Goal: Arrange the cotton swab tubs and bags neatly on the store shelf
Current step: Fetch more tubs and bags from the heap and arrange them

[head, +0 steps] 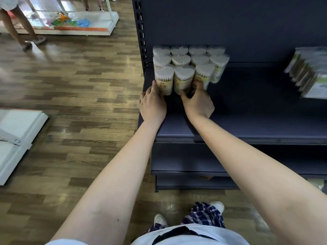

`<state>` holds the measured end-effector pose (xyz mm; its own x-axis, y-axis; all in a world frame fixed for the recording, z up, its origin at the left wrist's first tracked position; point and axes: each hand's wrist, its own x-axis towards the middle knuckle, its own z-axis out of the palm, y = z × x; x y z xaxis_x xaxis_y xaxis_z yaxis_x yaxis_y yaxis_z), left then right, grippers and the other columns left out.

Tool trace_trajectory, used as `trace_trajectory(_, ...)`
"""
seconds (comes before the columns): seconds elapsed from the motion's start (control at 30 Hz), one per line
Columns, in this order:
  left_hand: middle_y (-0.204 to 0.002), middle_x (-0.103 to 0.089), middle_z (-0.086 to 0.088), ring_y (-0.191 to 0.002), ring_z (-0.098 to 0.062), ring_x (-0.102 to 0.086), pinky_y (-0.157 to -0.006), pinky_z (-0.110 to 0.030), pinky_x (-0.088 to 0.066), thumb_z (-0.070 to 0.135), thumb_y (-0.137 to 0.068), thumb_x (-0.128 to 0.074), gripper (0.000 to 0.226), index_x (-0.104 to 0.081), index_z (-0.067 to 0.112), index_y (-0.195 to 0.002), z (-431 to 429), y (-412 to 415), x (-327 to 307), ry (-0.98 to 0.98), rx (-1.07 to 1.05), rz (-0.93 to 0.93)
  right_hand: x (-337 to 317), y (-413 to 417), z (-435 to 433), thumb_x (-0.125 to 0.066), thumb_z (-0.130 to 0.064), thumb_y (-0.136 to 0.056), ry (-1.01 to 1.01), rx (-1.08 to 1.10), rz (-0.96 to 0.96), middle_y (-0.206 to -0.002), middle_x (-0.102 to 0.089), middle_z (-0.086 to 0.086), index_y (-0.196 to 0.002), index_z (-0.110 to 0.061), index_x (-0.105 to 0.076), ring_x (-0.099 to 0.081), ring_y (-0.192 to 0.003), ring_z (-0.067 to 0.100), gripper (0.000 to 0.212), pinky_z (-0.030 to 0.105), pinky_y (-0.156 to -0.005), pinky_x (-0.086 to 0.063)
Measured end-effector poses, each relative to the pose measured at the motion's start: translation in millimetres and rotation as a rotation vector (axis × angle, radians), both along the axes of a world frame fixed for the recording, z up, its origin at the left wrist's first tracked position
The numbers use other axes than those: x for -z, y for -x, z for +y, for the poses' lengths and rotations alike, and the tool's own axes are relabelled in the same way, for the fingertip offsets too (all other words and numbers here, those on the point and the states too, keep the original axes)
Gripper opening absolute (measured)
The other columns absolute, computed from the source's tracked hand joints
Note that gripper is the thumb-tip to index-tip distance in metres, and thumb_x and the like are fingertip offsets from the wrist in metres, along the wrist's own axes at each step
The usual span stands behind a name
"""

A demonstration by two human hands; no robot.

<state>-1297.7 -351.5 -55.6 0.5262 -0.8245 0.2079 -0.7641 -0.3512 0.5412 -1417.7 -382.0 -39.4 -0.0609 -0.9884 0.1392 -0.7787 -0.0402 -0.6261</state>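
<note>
Several clear tubs of cotton swabs [187,68] stand in tight rows at the left end of a dark blue store shelf [247,106]. My left hand [153,103] rests against the left side of the front-left tub [164,80], fingers along its base. My right hand [198,101] curls around the bottoms of the front-middle tub [183,79] and the front-right tub [203,74]. A row of flat cotton swab bags [307,73] leans at the right end of the same shelf.
The shelf's perforated upright [141,32] stands just left of the tubs. Lower dark shelves [185,161] sit below. A white display unit [74,22] and another person's legs [19,27] are far left on the wooden floor. White panels [16,135] lie at left.
</note>
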Motion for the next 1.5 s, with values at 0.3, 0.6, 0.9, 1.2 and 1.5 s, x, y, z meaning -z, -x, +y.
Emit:
trace_trajectory(0.3,-0.149,-0.035,-0.005,-0.134,-0.032,-0.031,-0.105,-0.043,-0.028,0.025,-0.101,-0.029,0.052,-0.018,0.012,-0.150,-1.7,6.2,-2.0,-0.105,-0.021,-0.063,1.6,0.8,-0.6,-0.048,-0.050,-0.090,-0.009,0.013,-0.033,-0.116,-0.064,-0.005,-0.129,-0.031,-0.045,-0.060,-0.104,0.022,0.043,0.029,-0.068,-0.038)
trace_trajectory(0.6,-0.125,-0.054,-0.015,-0.115,-0.034,-0.050,-0.087,-0.034,-0.034,0.018,-0.099,-0.039,0.032,-0.046,0.003,-0.126,-0.9,6.7,-2.4,0.253,-0.133,0.174,-0.3,2.9,2.6,-0.047,-0.047,-0.092,0.004,0.018,-0.102,-0.102,-0.067,-0.004,-0.104,-0.027,-0.060,-0.061,-0.095,0.021,0.027,0.027,-0.064,-0.038)
trace_trajectory(0.9,-0.110,-0.053,-0.019,-0.103,-0.037,-0.048,-0.081,-0.034,-0.035,-0.004,-0.081,-0.044,0.029,-0.053,0.000,-0.109,40.9,45.4,-21.1,0.369,0.009,0.138,-8.3,31.8,7.3,-0.049,-0.019,-0.092,0.000,-0.168,-0.338,-0.117,-0.060,0.004,-0.114,-0.018,-0.059,-0.056,-0.106,0.020,0.025,0.017,-0.074,-0.035)
trace_trajectory(1.2,-0.127,-0.053,-0.014,-0.119,-0.032,-0.048,-0.094,-0.032,-0.038,0.000,-0.082,-0.049,0.043,-0.054,0.005,-0.124,32.2,112.0,-25.2,0.195,0.288,0.133,-22.0,76.4,-19.1,-0.057,-0.012,-0.084,-0.083,-0.239,-0.441,-0.141,-0.042,0.010,-0.136,-0.015,-0.041,-0.043,-0.127,0.025,0.054,0.028,-0.105,-0.035)
trace_trajectory(1.5,-0.136,-0.044,-0.021,-0.125,-0.034,-0.044,-0.092,-0.018,-0.030,-0.002,-0.085,-0.048,0.052,-0.041,0.001,-0.136,15.9,132.0,-24.5,0.187,0.174,0.293,-27.9,101.1,-17.2,-0.050,-0.002,-0.083,-0.286,-0.421,-0.524,-0.141,-0.046,-0.004,-0.144,-0.025,-0.028,-0.041,-0.129,0.016,0.068,0.017,-0.097,-0.029)
